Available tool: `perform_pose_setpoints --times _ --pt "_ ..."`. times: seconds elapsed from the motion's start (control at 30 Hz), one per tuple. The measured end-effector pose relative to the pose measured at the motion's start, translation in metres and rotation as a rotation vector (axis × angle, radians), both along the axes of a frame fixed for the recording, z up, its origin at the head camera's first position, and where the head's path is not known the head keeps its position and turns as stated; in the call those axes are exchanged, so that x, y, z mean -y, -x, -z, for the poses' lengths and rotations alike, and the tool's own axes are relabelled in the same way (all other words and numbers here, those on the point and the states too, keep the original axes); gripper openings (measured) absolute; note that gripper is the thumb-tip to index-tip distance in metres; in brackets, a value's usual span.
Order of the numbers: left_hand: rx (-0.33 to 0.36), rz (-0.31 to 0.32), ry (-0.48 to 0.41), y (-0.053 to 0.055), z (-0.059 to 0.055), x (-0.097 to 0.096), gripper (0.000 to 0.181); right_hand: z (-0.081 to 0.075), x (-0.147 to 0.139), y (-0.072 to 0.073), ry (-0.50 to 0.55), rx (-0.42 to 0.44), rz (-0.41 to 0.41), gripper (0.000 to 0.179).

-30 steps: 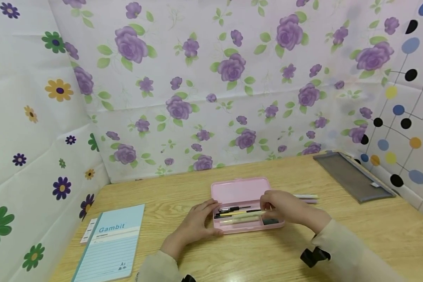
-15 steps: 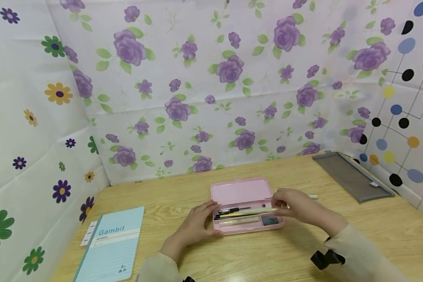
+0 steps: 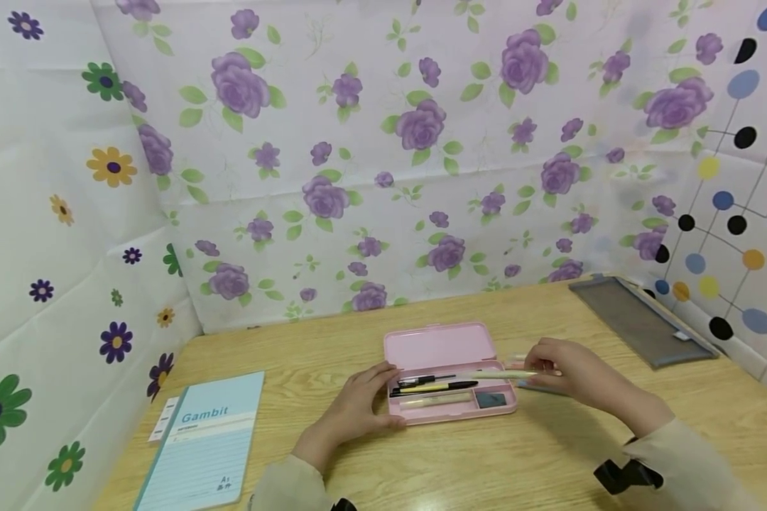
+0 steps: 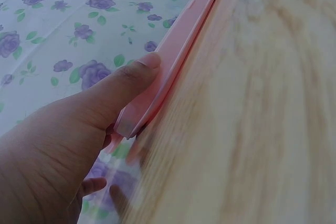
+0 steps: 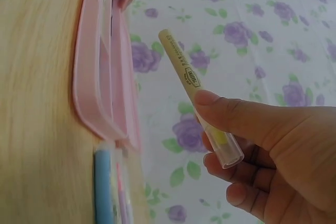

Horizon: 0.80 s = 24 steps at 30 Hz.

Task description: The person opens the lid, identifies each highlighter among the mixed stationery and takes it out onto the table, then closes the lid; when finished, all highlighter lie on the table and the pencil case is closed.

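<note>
A pink pencil case (image 3: 439,346) lies with its lid raised at the back. My left hand (image 3: 356,406) holds its left end, the thumb on the front wall in the left wrist view. Between thumb and fingers, my right hand (image 3: 575,372) pinches a pale yellow highlighter (image 5: 181,66) with a clear cap. In the head view it extends over the case's right end. Inside the case are a black pen (image 3: 418,382), a yellow-and-black pen (image 3: 441,387), a pale pen (image 3: 434,401) in the front compartment and a dark block (image 3: 491,400) at front right.
Several pens, among them a blue marker (image 5: 103,187), lie just right of the case, partly behind my right hand. A light blue notebook (image 3: 201,440) sits at left over a white card (image 3: 164,419). A grey mesh pouch (image 3: 642,319) lies back right by the patterned cloth wall.
My right hand has moved right, drawing the highlighter along past the case's right side and uncovering the dark block and pens. My left hand has stayed at the case's left end.
</note>
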<state>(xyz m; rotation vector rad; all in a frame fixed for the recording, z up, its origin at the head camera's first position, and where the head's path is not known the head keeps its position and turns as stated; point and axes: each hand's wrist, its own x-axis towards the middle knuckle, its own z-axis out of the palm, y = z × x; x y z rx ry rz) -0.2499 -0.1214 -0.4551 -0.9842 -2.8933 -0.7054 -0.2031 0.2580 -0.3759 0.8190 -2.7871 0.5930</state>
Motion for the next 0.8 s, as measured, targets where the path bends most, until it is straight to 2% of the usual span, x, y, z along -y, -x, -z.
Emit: perform_pose_setpoints --times 0.17,0.37,0.67,0.8 --pt "0.004 -0.003 0.002 0.001 0.001 0.0 0.09 0.009 -0.015 -0.003 -0.021 -0.006 0.054 0.011" --pt "0.006 -0.001 0.008 0.0 -0.001 0.0 0.09 0.019 -0.033 -0.006 0.004 -0.005 0.078 0.01" --pt "0.015 0.003 0.004 -0.001 -0.002 0.0 0.089 0.037 -0.054 -0.01 0.04 -0.13 0.091 0.016" --pt "0.018 0.0 0.001 -0.001 -0.002 0.0 0.09 0.045 -0.061 -0.009 0.03 -0.143 0.085 0.019"
